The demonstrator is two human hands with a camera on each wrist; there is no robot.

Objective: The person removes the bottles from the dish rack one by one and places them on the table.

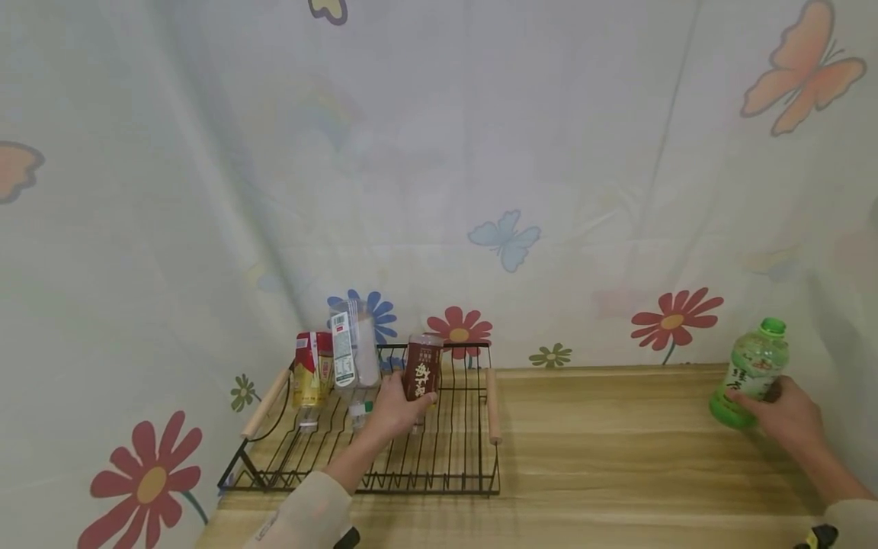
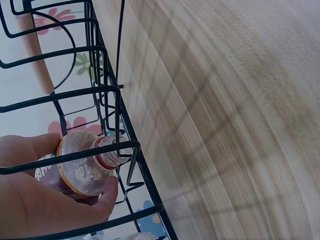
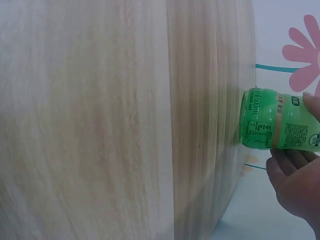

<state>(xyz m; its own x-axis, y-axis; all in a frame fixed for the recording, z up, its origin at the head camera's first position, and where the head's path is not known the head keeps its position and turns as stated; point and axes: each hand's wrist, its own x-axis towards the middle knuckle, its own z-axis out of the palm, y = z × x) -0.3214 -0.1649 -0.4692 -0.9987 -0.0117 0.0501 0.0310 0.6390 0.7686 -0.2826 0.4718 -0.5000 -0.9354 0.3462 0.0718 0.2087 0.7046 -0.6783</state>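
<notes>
In the head view my left hand (image 1: 398, 404) grips a clear plastic bottle with a dark red label (image 1: 424, 366), turned neck down over the black wire rack (image 1: 425, 488). The left wrist view shows the fingers and thumb of the left hand (image 2: 60, 195) round the bottle's shoulder (image 2: 82, 165); its bare threaded neck is among the wires. At the far right my right hand (image 1: 792, 415) holds a green plastic bottle (image 1: 748, 381), upright with its green cap on top. In the right wrist view the green bottle's base (image 3: 255, 120) is right at the tabletop.
Inside the rack's left part, a red and yellow bottle (image 1: 312, 374) and a clear bottle with a white label (image 1: 355, 343) stand neck down. Wooden handles (image 1: 494, 408) flank the rack on the wooden table (image 1: 617, 457). A flower-printed curtain (image 1: 583, 191) hangs behind.
</notes>
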